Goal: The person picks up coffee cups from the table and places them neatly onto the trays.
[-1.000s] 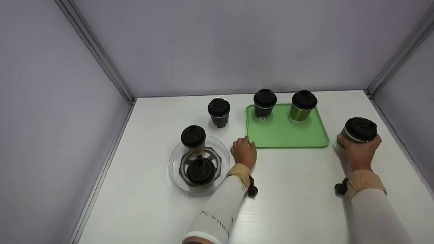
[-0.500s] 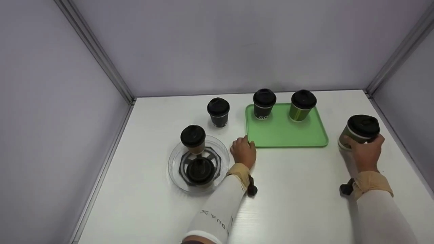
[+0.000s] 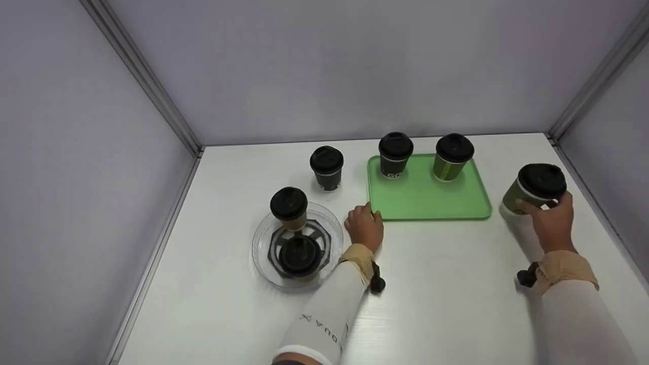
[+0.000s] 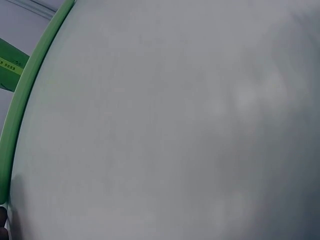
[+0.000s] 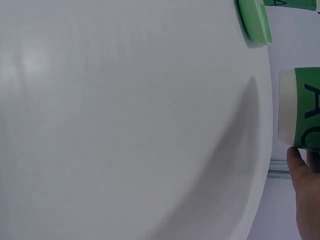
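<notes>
My right hand (image 3: 555,223) holds a green paper coffee cup (image 3: 521,196) with a black lid, at the right of the table. Thumb and fingers (image 5: 296,162) are on its lower side, and the cup leans slightly. In the right wrist view, its white bottom band shows just off the tabletop. At the front left corner of the green tray (image 3: 431,205), my left hand (image 3: 366,228) grips the edge with bent fingers. On that tray stand a black lidded cup (image 3: 393,166) and a green lidded cup (image 3: 448,168), both at the back.
Left of my left forearm, a clear round plate (image 3: 261,253) bears two lidded cups, a brown one (image 3: 294,223) and one seen mostly by its black lid (image 3: 300,255). Another black cup (image 3: 328,178) stands behind the plate. Grey walls (image 3: 324,71) enclose the white table (image 3: 213,304).
My right hand has moved a little right and shifted its hold lower on the green cup, whose side now shows more. The cup's lid has moved slightly back. My left hand and the tray stay put.
</notes>
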